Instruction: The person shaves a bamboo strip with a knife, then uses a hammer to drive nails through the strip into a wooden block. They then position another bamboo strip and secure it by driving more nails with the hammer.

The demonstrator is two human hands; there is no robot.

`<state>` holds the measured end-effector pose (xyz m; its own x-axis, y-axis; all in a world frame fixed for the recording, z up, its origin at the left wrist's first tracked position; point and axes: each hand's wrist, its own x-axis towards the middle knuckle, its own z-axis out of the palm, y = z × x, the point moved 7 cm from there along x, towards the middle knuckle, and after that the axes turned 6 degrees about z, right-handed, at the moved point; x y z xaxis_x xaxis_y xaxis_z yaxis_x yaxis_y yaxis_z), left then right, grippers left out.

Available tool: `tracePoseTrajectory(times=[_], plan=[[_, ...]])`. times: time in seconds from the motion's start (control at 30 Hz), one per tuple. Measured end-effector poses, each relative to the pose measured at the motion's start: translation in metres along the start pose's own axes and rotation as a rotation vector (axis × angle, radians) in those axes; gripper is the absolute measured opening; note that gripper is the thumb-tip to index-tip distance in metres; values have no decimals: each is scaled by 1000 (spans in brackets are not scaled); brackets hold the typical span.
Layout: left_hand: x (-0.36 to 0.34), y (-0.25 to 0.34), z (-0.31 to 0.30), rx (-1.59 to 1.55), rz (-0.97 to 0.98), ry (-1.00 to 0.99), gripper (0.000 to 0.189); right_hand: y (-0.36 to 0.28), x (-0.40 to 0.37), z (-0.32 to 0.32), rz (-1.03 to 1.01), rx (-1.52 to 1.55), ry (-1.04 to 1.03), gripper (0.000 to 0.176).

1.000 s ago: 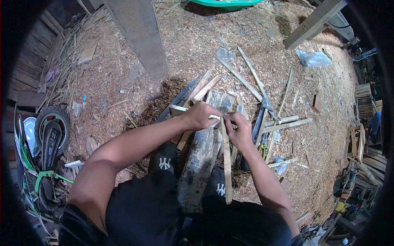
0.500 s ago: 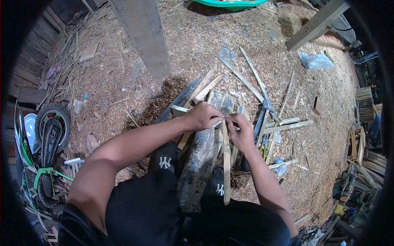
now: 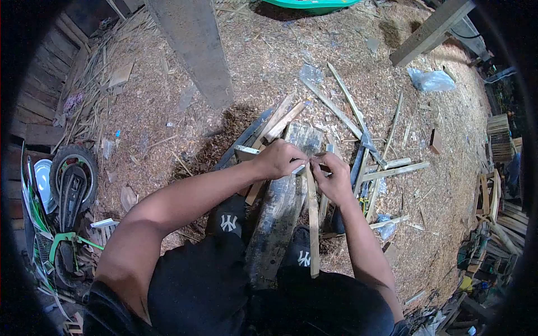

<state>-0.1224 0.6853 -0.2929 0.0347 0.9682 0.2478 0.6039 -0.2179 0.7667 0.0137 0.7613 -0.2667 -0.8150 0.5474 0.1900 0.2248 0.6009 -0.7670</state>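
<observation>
My left hand (image 3: 279, 159) and my right hand (image 3: 335, 178) are both closed in a pinch, with fingertips almost touching above a wooden bench plank (image 3: 276, 224). What they pinch is too small or hidden to make out. Right at the fingertips lies the upper end of a narrow wooden strip (image 3: 312, 229), which runs down toward my lap. Crossing under my left hand is a pale wooden piece (image 3: 246, 150); its far end shows beside my left fingers, and its middle is hidden.
Several loose wood strips (image 3: 395, 170) lie to the right of the bench, with more pieces (image 3: 284, 121) at its far end. A thick post (image 3: 193, 50) stands ahead on the left. A small wheeled frame (image 3: 73, 187) is at left, and a plastic bag (image 3: 431, 80) lies at far right.
The hands keep nearly the same pinch at the strip's upper end. The whole view has shifted slightly; nothing has been let go or taken hold of visibly.
</observation>
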Motion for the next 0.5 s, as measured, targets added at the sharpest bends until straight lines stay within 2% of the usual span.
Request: tracePoseTrajectory(times=[0.07,0.13,0.27,0.5], plan=[[1,-1,1,-9,7,4,18,-1,2,1,16,2,-29,11],[1,-1,-1,-9,-1,1,18,-7,2,-2,-58,24,9,12],[-1,-5,-1,-77,26,66,20,-8,2,-2,-58,-23,6,12],[0,-6,-2,-123,8,62,19,0,1,-1,-15,60,19,12]])
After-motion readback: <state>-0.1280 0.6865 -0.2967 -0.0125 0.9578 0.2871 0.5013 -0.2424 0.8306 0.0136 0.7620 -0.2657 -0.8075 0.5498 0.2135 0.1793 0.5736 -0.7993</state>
